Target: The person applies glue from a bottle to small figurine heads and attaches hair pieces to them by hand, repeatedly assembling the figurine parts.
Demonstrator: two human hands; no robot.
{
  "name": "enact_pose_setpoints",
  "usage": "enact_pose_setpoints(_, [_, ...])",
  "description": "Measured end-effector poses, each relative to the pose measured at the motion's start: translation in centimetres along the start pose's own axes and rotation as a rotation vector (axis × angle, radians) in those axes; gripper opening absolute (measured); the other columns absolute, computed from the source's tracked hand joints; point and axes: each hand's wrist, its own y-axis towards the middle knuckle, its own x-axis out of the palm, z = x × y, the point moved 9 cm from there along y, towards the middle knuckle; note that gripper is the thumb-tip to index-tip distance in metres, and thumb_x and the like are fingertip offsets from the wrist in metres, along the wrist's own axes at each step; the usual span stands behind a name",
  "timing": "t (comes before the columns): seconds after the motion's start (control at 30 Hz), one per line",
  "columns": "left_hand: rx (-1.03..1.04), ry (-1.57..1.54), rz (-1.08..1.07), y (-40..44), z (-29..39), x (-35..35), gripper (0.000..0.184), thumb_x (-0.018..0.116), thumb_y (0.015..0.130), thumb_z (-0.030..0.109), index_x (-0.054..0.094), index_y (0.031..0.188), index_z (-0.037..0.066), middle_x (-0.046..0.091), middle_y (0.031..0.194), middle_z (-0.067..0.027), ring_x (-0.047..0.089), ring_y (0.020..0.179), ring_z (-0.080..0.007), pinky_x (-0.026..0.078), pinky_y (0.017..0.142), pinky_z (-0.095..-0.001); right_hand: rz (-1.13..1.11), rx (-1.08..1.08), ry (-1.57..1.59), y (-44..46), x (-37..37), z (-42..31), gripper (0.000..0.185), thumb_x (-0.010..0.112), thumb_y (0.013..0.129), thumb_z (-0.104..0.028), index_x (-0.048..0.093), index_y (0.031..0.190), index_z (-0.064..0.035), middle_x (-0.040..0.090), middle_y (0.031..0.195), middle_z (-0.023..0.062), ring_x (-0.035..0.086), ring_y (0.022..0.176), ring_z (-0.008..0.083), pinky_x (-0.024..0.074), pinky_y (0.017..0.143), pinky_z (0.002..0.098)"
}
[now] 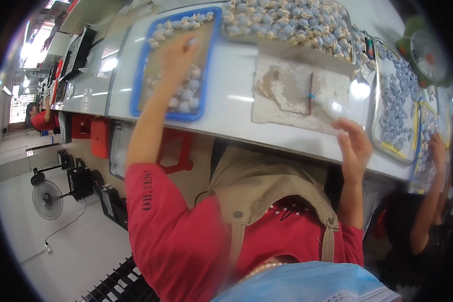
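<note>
Across the whole scene runs the white worktop point(234, 108), shiny, with streaks of light lying on it. At its far side, a big tray point(353, 40) is piled thick with grey-blue and cream pieces. Over to the right there's another long tray, metal-edged point(390, 152), loaded with more bluish pieces. And here on the left, the blue tray point(186, 117), set lengthwise near the worktop's front edge. Between those trays lies the white board point(332, 80), scuffed and stained brown.

Down on the floor at left stands a black fan point(48, 200); up at the right, a green fan point(428, 55) faces in.

To the hands! The left hand point(178, 58) is out over the blue tray, fingers curled in, and it's blurred: whether it's pinching a piece, I can't tell. The right hand point(355, 143) is over the front edge by the board's near corner, thumb and fingers curved and well apart. At far right, a co-worker's hand point(438, 146) is down at a yellow-edged tray of pieces.

On the board, a thin brown stick with a blue band point(311, 95). Smallest of all, the rounded pieces in the blue tray point(189, 95): one group across the far end, another toward the near end, the left hand between them.
</note>
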Motion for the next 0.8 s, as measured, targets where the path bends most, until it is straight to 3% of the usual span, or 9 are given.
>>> enact_pose_setpoints(0.03, [0.006,-0.005,0.007,0.6,-1.1,-1.1,0.027,0.062,0.078,0.020,0.062,0.102,0.008,0.065,0.080,-0.0101,0.062,0.072,-0.0204,0.047,0.066,-0.0302,0.033,0.015,-0.086,0.1,-0.1,0.0,0.024,0.057,0.078,0.001,0.056,0.101,0.0036,0.060,0.094,0.0089,0.055,0.091,0.0157,0.0397,0.084,0.0262])
enact_pose_setpoints(0.1, [-0.074,0.347,-0.306,1.4,-3.8,0.4,0.023,0.060,0.079,0.025,0.063,0.093,0.008,0.063,0.075,-0.0121,0.061,0.072,-0.0270,0.047,0.069,-0.0345,0.074,-0.014,-0.151,0.7,-0.4,-0.5,0.018,0.056,0.080,0.001,0.058,0.098,0.0023,0.061,0.091,0.0086,0.055,0.088,0.0140,0.0405,0.081,0.0244])
enact_pose_setpoints(0.23, [-0.072,0.437,-0.267,4.4,-4.0,0.9,0.021,0.058,0.079,0.022,0.061,0.095,0.009,0.061,0.085,-0.0121,0.059,0.074,-0.0288,0.047,0.070,-0.0389,0.223,0.007,-0.531,2.4,-2.6,0.5,0.014,0.059,0.081,-0.005,0.062,0.094,-0.0017,0.061,0.092,0.0072,0.055,0.088,0.0144,0.0411,0.081,0.0266])
enact_pose_setpoints(0.3, [0.398,0.369,-0.072,6.5,-2.9,2.8,0.025,0.056,0.079,0.020,0.056,0.104,0.012,0.058,0.098,-0.0124,0.058,0.081,-0.0283,0.046,0.072,-0.0405,0.197,-0.193,-0.859,4.2,-1.6,-1.1,0.018,0.058,0.081,-0.007,0.062,0.098,-0.0044,0.061,0.096,0.0081,0.054,0.094,0.0193,0.0402,0.084,0.0307])
enact_pose_setpoints(0.4, [0.609,0.483,-0.138,7.9,-4.9,5.9,0.031,0.056,0.077,0.013,0.054,0.108,0.011,0.055,0.097,-0.0153,0.055,0.084,-0.0325,0.044,0.073,-0.0400,0.126,-0.096,-0.819,5.2,-1.9,1.5,0.024,0.060,0.080,-0.013,0.061,0.103,-0.0068,0.060,0.098,0.0107,0.052,0.095,0.0245,0.0389,0.085,0.0319])
enact_pose_setpoints(0.53, [0.495,0.518,-0.012,7.0,-2.1,3.5,0.030,0.055,0.080,0.014,0.053,0.109,0.010,0.056,0.099,-0.0122,0.056,0.086,-0.0272,0.045,0.077,-0.0374,-0.013,-0.031,-0.831,4.5,-1.2,2.3,0.030,0.063,0.076,-0.019,0.061,0.103,-0.0064,0.060,0.095,0.0112,0.052,0.089,0.0257,0.0395,0.081,0.0314])
enact_pose_setpoints(0.67, [-0.238,-0.752,-0.220,0.1,2.6,2.9,0.024,0.056,0.085,0.015,0.053,0.107,0.006,0.059,0.093,-0.0073,0.057,0.084,-0.0165,0.046,0.073,-0.0264,-0.032,0.058,-0.850,3.7,-1.3,3.4,0.035,0.066,0.072,-0.018,0.060,0.104,-0.0043,0.057,0.098,0.0089,0.051,0.084,0.0209,0.0403,0.077,0.0315])
enact_pose_setpoints(0.73, [-0.417,-1.180,-0.370,-5.6,7.5,5.4,0.027,0.057,0.085,0.016,0.049,0.109,0.007,0.060,0.096,-0.0100,0.058,0.082,-0.0167,0.046,0.069,-0.0241,0.035,-0.061,-0.789,3.1,-1.7,3.4,0.034,0.068,0.071,-0.016,0.058,0.099,-0.0001,0.058,0.093,0.0091,0.052,0.082,0.0164,0.0412,0.075,0.0280])
enact_pose_setpoints(0.8, [-0.552,-1.505,-0.591,-11.4,12.1,8.9,0.030,0.057,0.085,0.017,0.045,0.111,0.008,0.060,0.096,-0.0119,0.058,0.081,-0.0164,0.046,0.066,-0.0233,0.064,0.044,-0.691,2.6,-2.3,4.7,0.033,0.068,0.071,-0.014,0.057,0.099,0.0006,0.058,0.091,0.0079,0.052,0.081,0.0138,0.0413,0.074,0.0258])
